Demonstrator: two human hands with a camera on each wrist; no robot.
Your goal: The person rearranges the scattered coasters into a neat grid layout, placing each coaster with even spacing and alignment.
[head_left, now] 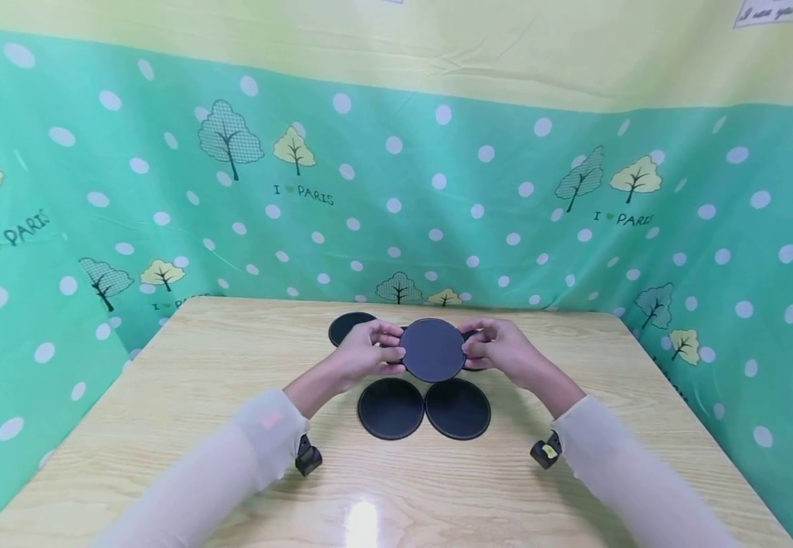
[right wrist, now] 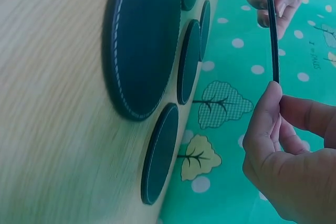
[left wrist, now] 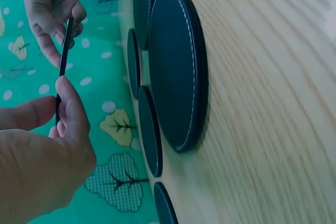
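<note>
Both hands hold one round black coaster (head_left: 433, 350) raised above the table. The left hand (head_left: 367, 352) pinches its left edge between thumb and fingers, and the right hand (head_left: 504, 353) pinches the right edge the same way. Seen edge-on in the left wrist view, the held coaster (left wrist: 64, 56) is thin and flat. Beneath and nearer the person, a front left coaster (head_left: 390, 409) and a front right coaster (head_left: 458, 409) lie side by side, with pale stitching round their rims. Further coasters behind are partly hidden by the hands and the held one.
A coaster (head_left: 348, 326) lies at the back left, beyond the left hand. The wood-grain table (head_left: 184, 426) ends at a green dotted curtain (head_left: 396, 205) behind. Dark wrist cameras, left (head_left: 308, 457) and right (head_left: 545, 452), hang below the sleeves.
</note>
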